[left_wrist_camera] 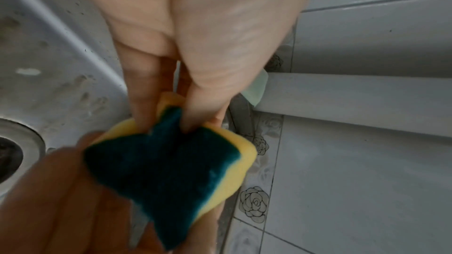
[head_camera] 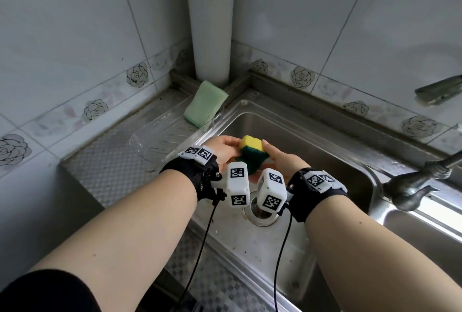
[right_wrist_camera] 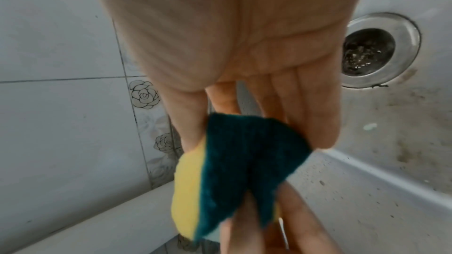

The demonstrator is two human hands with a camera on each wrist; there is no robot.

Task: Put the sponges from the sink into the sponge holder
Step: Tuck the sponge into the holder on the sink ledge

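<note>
A yellow sponge with a dark green scouring side (head_camera: 250,144) is held over the sink basin (head_camera: 325,142), folded and squeezed between both hands. My left hand (head_camera: 231,147) pinches its left end, thumb and fingers dug into the green side (left_wrist_camera: 168,171). My right hand (head_camera: 270,151) pinches the other end (right_wrist_camera: 244,161) between thumb and fingers. A clear plastic sponge holder (head_camera: 155,142) lies on the drainboard, left of the sink. A light green sponge (head_camera: 205,104) leans at its far end against the white pipe (head_camera: 212,24).
The drain (head_camera: 260,213) lies under my wrists. A metal faucet (head_camera: 420,184) reaches in from the right, over the divider to a second basin (head_camera: 425,231). Tiled walls close the corner behind. The patterned steel drainboard (head_camera: 107,161) extends left of the holder.
</note>
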